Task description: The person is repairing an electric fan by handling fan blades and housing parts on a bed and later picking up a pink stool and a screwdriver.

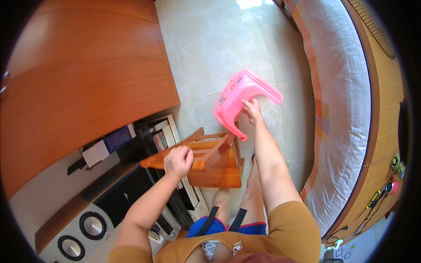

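One pink stool (232, 94), near edge inside curled right grip (250, 109); left grip (178, 161) clasps chair (215, 171).

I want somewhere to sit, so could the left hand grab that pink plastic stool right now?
Probably not: the left hand is closed on the brown slatted wooden chair, part of which lies between it and the pink plastic stool.

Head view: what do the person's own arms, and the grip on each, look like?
Both arms wear short mustard-brown cloth sleeves ending above the elbows; below, they are bare. The left grip and right grip are ungloved hands; a small dark mark, too blurred to identify, shows on the left.
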Available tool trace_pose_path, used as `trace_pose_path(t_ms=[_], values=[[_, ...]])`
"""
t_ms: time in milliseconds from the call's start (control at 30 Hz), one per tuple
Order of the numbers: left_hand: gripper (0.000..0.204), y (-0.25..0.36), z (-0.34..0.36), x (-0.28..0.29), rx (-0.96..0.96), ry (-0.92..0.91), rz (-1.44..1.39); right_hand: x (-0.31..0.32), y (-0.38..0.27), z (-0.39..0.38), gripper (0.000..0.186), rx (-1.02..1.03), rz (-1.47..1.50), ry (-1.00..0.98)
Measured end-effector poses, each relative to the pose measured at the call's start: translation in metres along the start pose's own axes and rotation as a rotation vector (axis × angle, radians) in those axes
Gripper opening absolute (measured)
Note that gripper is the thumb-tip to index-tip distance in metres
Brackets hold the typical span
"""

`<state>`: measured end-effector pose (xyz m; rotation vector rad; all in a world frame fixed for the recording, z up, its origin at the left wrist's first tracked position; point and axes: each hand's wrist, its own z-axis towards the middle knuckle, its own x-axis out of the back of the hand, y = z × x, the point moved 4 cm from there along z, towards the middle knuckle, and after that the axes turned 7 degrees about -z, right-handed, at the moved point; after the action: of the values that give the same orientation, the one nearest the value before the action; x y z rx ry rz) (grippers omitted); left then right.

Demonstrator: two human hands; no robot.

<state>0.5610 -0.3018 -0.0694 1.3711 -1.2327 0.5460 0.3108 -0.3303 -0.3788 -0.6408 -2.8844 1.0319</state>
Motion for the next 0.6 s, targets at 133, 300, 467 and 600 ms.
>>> trace_pose_path(t_ms=[133,300,467,600], values=[[0.023,0.001,0.023,0.006,0.103,-0.031,-0.023,-0.019,-0.053,-0.037,0.048,0.222,0.274,0.214],[0.026,-0.005,0.01,0.004,0.149,-0.011,-0.039,0.045,-0.091,-0.167,0.054,0.428,0.488,0.399],[0.031,-0.01,-0.02,-0.014,0.194,-0.023,-0.018,0.103,-0.056,-0.325,0.045,0.505,0.45,0.467],[0.032,-0.009,-0.017,-0.018,0.303,-0.135,-0.036,0.121,-0.017,-0.441,0.036,0.569,0.246,0.635]])
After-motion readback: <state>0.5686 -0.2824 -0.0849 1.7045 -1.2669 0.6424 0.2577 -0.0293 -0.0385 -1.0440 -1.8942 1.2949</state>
